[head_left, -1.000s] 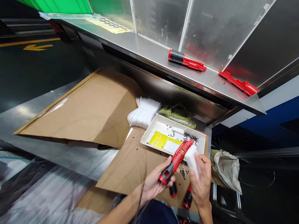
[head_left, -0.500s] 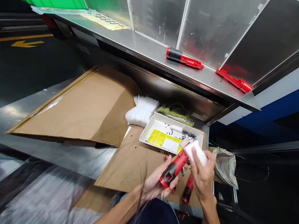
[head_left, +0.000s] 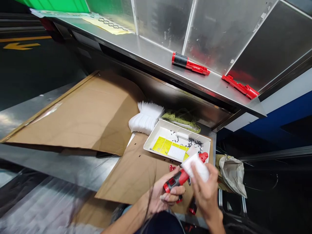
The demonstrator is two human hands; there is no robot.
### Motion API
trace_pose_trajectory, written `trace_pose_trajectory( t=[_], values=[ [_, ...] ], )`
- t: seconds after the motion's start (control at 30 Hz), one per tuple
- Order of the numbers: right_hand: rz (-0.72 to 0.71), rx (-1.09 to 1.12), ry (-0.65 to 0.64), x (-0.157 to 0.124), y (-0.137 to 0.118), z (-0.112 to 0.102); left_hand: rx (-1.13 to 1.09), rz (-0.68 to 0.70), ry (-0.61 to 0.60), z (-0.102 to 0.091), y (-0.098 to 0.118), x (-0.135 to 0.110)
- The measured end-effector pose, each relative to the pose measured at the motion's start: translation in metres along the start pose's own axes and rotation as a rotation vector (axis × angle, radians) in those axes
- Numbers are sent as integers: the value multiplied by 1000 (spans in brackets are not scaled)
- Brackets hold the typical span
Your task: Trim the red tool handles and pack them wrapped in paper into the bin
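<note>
My left hand [head_left: 161,191] is wrapped round the black end of a red and black plastic housing [head_left: 173,182], whose red far end points up to the right. In my right hand [head_left: 206,188] is a folded white wipe [head_left: 197,169], pressed against the red body of the housing and hiding part of it. Just beyond lies a white tray [head_left: 149,147] holding yellow labels, white pads and many small black pieces. A second red and black housing [head_left: 193,206] rests on the cardboard under my right hand, partly hidden. A small red part [head_left: 172,168] lies near my left thumb.
A stack of white sheets [head_left: 146,118] stands beside a large cardboard sheet [head_left: 80,113]. Behind the tray is a green pouch [head_left: 181,121]. On the metal ledge [head_left: 146,52] lie a red-black housing [head_left: 190,64] and a red shell [head_left: 240,87]. A paper bag [head_left: 232,172] stands at right.
The wipe has slid down along the housing toward my left hand, and the housing's red far end now shows beyond it. The whole view has shifted slightly.
</note>
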State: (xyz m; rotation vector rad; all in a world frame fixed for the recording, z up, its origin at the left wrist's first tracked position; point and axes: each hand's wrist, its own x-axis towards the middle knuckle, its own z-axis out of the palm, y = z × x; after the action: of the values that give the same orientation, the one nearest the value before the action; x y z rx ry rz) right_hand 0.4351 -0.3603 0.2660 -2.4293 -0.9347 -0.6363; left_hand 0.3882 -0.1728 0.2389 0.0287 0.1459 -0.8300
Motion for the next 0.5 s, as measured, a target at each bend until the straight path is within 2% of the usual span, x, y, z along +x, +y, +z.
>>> trace_pose_trajectory(
  t=[0.1, 0.2, 0.27, 0.37, 0.43, 0.5],
  values=[
    [62, -8, 98, 7, -2, -1, -138, -22, -33, 7, -1, 0],
    [-32, 11, 87, 11, -7, 0, -316, 39, -10, 17, -3, -1],
    [-10, -5, 117, 14, -9, 1, -350, 60, -12, 17, -5, -1],
    [58, -16, 136, 15, -10, -2, -192, 28, -56, 10, -5, 0],
    [-12, 38, 42, 15, -12, -5, -40, 33, -71, 7, -5, 1],
    [-46, 74, -27, 14, -13, -7, 72, 85, -30, 10, -5, 3]
  ],
)
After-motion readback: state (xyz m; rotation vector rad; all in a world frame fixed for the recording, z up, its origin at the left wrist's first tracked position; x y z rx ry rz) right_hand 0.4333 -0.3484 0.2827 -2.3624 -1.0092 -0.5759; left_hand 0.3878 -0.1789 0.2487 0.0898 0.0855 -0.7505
